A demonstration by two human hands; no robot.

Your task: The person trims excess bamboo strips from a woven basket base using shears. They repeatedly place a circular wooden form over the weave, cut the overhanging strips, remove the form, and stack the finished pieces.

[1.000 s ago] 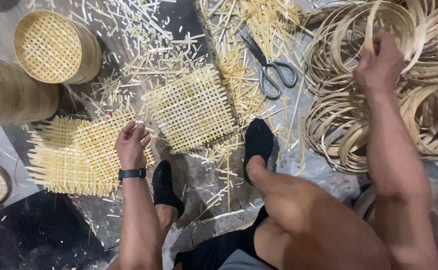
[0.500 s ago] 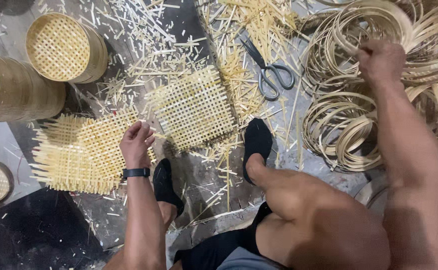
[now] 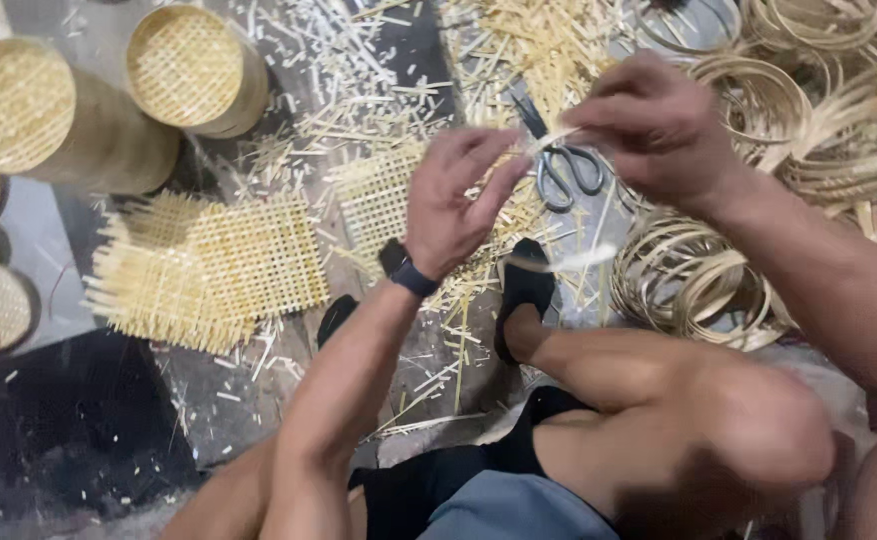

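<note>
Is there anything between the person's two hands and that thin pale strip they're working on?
Nothing visible: the left hand and right hand both pinch the thin strip directly, above the scissors on the floor.

Floor's a mess of pale cane offcuts (image 3: 379, 90). Two woven square mats (image 3: 229, 265) lie flat, round woven-top baskets (image 3: 184, 65) sit at the upper left, black-handled scissors (image 3: 559, 160) rest among scraps, coiled cane hoops (image 3: 699, 290) pile up right.

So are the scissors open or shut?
Shut, it seems. The scissors lie flat on the floor, both handle loops close together; the hands partly hide the dark blades, so the tips cannot be checked.
</note>
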